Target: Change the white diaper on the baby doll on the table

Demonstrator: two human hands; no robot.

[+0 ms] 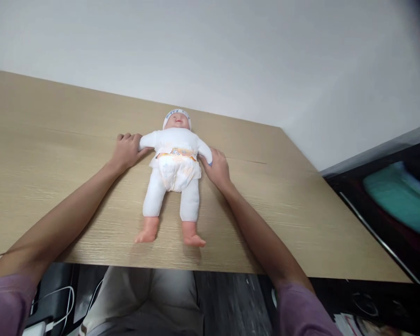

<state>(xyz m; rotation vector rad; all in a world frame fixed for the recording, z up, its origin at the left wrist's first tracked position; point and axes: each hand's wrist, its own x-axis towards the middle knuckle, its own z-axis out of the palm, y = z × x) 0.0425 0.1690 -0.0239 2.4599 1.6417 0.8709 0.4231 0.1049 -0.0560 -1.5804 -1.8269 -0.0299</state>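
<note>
A baby doll [175, 139] lies face up on the wooden table [283, 200], its bare feet towards me. It has a white cloth body, a white printed headband [178, 112] and a white diaper [176, 173] with an orange patterned waistband around its hips. My left hand [128, 150] is closed around the end of the doll's arm at the left. The other doll arm, at the right, has its end in my right hand [217, 167], with the fingers partly hidden. Both doll arms are spread out to the sides, and its legs are apart.
Behind the table rises a pale wall [210, 51]. A green item [399, 196] sits in a dark area beyond the right edge. Below the front edge are my legs [147, 298], a white cable [70, 298] and some papers [348, 324].
</note>
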